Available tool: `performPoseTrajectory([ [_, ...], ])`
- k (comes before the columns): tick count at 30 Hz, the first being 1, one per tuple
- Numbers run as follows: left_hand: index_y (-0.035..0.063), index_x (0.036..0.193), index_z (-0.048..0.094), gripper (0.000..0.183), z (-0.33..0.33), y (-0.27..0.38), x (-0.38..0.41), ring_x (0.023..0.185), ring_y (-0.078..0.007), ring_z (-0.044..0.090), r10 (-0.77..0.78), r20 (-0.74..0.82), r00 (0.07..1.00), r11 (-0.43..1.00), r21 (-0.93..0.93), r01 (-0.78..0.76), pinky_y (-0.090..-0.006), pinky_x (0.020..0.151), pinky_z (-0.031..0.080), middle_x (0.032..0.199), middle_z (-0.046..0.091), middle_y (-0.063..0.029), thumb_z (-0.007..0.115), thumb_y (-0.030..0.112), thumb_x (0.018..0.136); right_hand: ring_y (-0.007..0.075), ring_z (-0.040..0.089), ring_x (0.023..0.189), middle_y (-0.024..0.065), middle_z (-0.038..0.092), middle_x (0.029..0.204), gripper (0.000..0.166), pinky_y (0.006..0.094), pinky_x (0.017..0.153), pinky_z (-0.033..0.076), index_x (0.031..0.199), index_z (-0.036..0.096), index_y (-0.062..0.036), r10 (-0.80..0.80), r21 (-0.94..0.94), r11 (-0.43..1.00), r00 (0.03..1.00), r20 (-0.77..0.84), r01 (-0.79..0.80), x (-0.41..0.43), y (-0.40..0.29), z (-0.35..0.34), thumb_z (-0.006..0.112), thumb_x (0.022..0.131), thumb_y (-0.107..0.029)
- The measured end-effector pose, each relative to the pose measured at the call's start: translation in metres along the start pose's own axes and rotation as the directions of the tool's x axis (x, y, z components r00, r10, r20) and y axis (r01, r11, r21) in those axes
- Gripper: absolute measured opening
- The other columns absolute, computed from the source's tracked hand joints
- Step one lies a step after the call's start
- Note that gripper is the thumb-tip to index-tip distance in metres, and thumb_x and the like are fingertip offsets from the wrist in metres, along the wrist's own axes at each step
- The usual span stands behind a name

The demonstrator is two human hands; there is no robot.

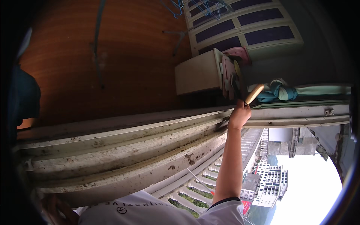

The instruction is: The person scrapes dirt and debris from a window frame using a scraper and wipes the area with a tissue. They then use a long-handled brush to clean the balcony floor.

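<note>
My right hand grips a wooden-handled tool. The pale handle sticks out past my fist, and a dark, flat end shows on its other side, against the window track. I cannot tell whether that end is a blade or bristles. Beneath the tool runs a long, grooved window sill track, spotted with dirt and dark flakes. My left hand is in shadow at the lower left corner, close to the outer edge of the sill; its fingers are bent and what they touch is unclear.
Inside stand a small cabinet bearing papers, a purple-panelled cupboard, blue hangers and a metal rack leg. A knotted curtain hangs by the window frame. Outside are a balustrade and a red-ended stick.
</note>
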State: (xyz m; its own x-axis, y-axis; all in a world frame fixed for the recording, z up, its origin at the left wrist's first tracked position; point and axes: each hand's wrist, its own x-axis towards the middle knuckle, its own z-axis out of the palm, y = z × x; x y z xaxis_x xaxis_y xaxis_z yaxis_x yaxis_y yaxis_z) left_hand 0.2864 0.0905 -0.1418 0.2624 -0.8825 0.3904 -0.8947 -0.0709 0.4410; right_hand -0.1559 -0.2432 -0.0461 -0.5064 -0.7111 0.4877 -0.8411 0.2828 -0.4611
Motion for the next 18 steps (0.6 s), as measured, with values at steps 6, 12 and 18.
performPoseTrajectory([
  [6,-0.0041,0.106,0.053,0.020,0.003,0.002,0.000,0.085,-0.0302,0.055,-0.063,0.003,0.998,0.998,-0.019,0.063,-0.0356,0.075,0.045,0.095,0.056,-0.0186,0.047,-0.004,0.087,0.0433,0.057,0.084,0.0259,0.061,0.084,0.036,0.0448,0.076,0.045,0.082,0.063,0.0019,-0.015,-0.324,0.941,0.966,0.256,0.100,0.019,0.002,0.008,0.048,0.076,-0.031],
  [12,-0.0040,0.105,0.052,0.019,0.000,0.006,0.009,0.084,-0.0296,0.054,-0.005,0.030,1.000,1.000,-0.004,0.005,-0.0358,0.074,0.044,0.094,0.056,-0.0186,0.046,-0.001,0.087,0.0436,0.057,0.083,0.0257,0.060,0.082,0.036,0.0451,0.074,0.045,0.083,0.063,0.0022,-0.079,-0.272,0.952,0.970,0.230,0.142,0.024,-0.007,-0.011,0.050,0.075,-0.030],
  [18,-0.0021,0.104,0.054,0.018,0.002,0.012,0.015,0.082,-0.0281,0.054,-0.018,-0.012,1.000,0.999,-0.040,0.018,-0.0352,0.074,0.043,0.092,0.056,-0.0163,0.047,0.000,0.087,0.0420,0.056,0.066,0.0252,0.057,0.067,0.035,0.0443,0.066,0.044,0.074,0.060,0.0055,-0.109,-0.235,0.965,0.992,0.059,0.120,0.023,-0.006,-0.080,0.053,0.075,-0.029],
])
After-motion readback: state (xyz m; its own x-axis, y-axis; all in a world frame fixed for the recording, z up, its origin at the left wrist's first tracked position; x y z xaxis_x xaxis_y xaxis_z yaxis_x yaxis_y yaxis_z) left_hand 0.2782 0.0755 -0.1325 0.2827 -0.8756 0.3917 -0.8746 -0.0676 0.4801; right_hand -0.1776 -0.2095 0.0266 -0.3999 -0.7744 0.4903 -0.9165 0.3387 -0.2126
